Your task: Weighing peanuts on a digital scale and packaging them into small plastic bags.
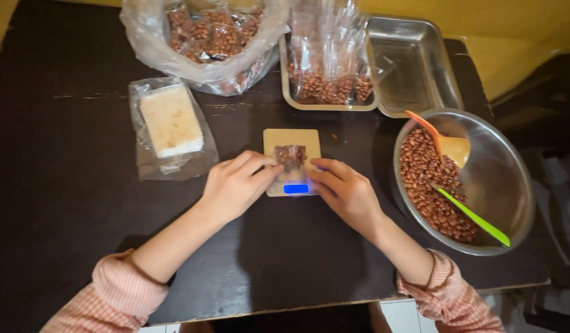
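Step in hand: you are settling a small clear packet of nuts [290, 156] on the tan pocket scale [291, 161], near the middle of the dark table [81, 203].
Left hand: your left hand [235, 185] pinches the packet's left edge between thumb and fingertips.
Right hand: your right hand [345, 190] has its fingers pressed together at the packet's right edge, by the scale's front; how firmly it grips is hard to tell from here.
Doing it well: keep both hands light, or lift them off, so no weight from your fingers adds to the reading; keep the packet upright and wholly on the platform, and leave the blue display [296, 189] uncovered.
Far left: a big clear bag [201, 46] holding filled packets.
Far middle: a steel tray [329, 92] with clear packets standing upright, nuts at their bottoms.
Far right: an empty steel tray [414, 61].
Left: a flat clear sleeve with a pale square block [171, 120].
Right: a steel bowl [500, 179] of red-brown nuts, with an orange-handled scoop [442, 139] and a green stick [473, 217].
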